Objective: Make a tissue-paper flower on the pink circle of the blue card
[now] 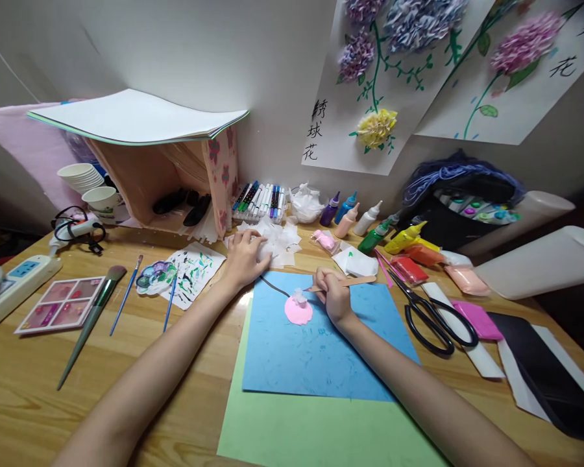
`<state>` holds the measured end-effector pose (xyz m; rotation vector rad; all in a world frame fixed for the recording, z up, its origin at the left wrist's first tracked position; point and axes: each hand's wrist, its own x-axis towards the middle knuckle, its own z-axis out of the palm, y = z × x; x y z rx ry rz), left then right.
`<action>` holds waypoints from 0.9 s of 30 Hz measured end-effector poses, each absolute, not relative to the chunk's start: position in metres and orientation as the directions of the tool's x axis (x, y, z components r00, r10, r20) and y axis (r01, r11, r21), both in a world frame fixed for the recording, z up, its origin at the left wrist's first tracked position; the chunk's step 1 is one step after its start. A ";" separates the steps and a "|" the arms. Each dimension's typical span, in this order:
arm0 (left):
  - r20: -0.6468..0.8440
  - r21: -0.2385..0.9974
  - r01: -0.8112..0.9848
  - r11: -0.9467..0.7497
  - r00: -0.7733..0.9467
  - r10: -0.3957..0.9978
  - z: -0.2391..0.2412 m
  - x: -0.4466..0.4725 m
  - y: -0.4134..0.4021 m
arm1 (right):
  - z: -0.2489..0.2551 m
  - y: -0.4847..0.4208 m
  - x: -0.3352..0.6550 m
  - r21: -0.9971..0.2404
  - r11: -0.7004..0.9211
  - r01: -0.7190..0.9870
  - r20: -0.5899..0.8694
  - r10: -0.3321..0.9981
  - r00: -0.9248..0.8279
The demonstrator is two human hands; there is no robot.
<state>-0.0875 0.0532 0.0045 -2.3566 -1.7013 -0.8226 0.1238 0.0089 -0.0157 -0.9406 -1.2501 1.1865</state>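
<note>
Hands (335, 295) at blue paper (321, 363), wooden table (189, 402), pale wall (272, 65)

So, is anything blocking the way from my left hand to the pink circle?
Nothing visible blocks it; between the left hand and pink circle there's just a dark line on the blue paper.

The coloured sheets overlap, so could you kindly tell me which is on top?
The blue sheet, bearing the pink patch; the green sheet lies beneath it.
</note>
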 end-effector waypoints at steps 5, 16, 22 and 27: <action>0.500 0.252 0.920 -0.300 0.142 0.855 0.003 -0.083 0.055 | -0.013 0.007 0.122 -0.977 0.169 -0.131 0.180 0.981 -0.071; 0.706 0.363 0.816 -0.450 0.075 0.705 0.006 -0.086 0.048 | -0.011 0.004 0.122 -0.976 0.193 -0.103 0.199 0.979 -0.049; 0.660 0.451 0.811 -0.372 -0.022 0.751 -0.001 -0.088 0.052 | -0.012 -0.010 0.126 -0.825 0.556 0.104 0.532 0.825 -0.191; 0.640 0.472 0.826 -0.307 -0.082 0.764 -0.003 -0.092 0.056 | -0.008 -0.014 0.128 -0.552 0.805 0.218 0.669 0.583 -0.461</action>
